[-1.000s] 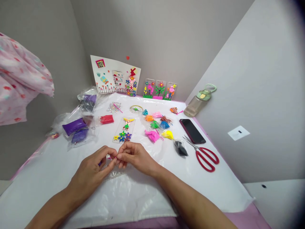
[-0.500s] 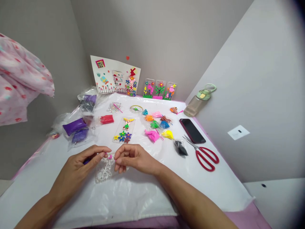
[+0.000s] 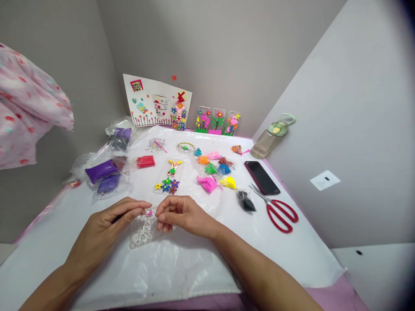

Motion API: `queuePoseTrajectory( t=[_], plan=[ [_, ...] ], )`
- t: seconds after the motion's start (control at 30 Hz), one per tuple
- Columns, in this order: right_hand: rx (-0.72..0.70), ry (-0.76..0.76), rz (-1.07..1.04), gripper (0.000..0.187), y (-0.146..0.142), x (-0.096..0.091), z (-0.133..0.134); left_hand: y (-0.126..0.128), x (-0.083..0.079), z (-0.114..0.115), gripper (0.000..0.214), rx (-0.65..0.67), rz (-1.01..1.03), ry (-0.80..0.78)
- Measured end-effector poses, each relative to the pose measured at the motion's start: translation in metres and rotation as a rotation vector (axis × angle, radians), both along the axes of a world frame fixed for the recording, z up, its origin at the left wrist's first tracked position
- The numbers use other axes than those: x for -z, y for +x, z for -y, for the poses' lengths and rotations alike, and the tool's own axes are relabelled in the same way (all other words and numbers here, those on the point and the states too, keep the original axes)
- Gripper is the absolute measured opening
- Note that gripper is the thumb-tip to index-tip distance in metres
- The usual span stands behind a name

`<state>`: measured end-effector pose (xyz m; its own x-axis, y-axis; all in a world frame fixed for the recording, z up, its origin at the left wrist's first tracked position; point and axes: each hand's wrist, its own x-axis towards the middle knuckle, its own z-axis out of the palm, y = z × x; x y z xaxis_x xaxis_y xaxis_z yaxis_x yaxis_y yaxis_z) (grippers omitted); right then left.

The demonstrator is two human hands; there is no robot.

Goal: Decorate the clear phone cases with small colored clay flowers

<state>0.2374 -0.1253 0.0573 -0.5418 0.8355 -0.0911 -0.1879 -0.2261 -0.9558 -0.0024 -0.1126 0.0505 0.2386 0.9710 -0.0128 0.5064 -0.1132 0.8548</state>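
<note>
My left hand (image 3: pixel 108 224) rests on the white table cover with its fingers pinched round a thin purple tool, whose pink tip (image 3: pixel 149 212) shows just past the thumb. My right hand (image 3: pixel 181 216) is curled beside it, fingertips pinched at the top edge of a clear phone case (image 3: pixel 142 231) with a white pattern that lies flat between both hands. A decorated clear case (image 3: pixel 170 176) with a clay rabbit and flowers lies just beyond them.
Small bags of coloured clay (image 3: pixel 210 170) sit in the middle, purple clay bags (image 3: pixel 102 172) at the left, a red clay bag (image 3: pixel 145 161). A phone (image 3: pixel 261 177), red scissors (image 3: pixel 280 212), a water bottle (image 3: pixel 269 139) stand right. Decorated cases (image 3: pixel 218 121) and a card (image 3: pixel 157 103) lean on the wall.
My hands have drawn apart from a joined pinch; the left hand slid left and the patterned clear case now lies uncovered between them. Since half a second ago almost nothing has moved.
</note>
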Motion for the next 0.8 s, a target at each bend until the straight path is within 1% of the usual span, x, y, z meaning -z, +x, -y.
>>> queuePoseTrajectory(
  t=[0.13,0.3,0.43,0.6,0.73,0.8],
  plan=[
    [0.005,-0.008,0.007,0.030,0.000,0.001,-0.001,0.000,-0.001,0.001,0.049,-0.054,-0.041,-0.021],
    [0.010,-0.011,0.009,0.035,-0.001,0.003,-0.001,0.002,-0.006,0.004,0.055,-0.109,-0.113,0.036],
    [0.010,-0.017,0.011,0.033,-0.001,0.002,-0.001,0.000,-0.005,0.003,0.053,-0.069,-0.131,0.067],
    [0.006,-0.002,0.014,0.025,-0.001,0.002,-0.001,0.000,0.001,0.000,0.042,0.008,-0.016,0.052],
    [0.001,0.014,0.018,0.022,-0.001,0.003,-0.001,0.000,0.004,0.000,0.051,-0.077,-0.065,-0.013],
    [0.002,0.013,0.023,0.021,-0.001,0.002,-0.001,0.000,0.004,0.000,0.052,-0.098,-0.097,-0.015]
  ],
)
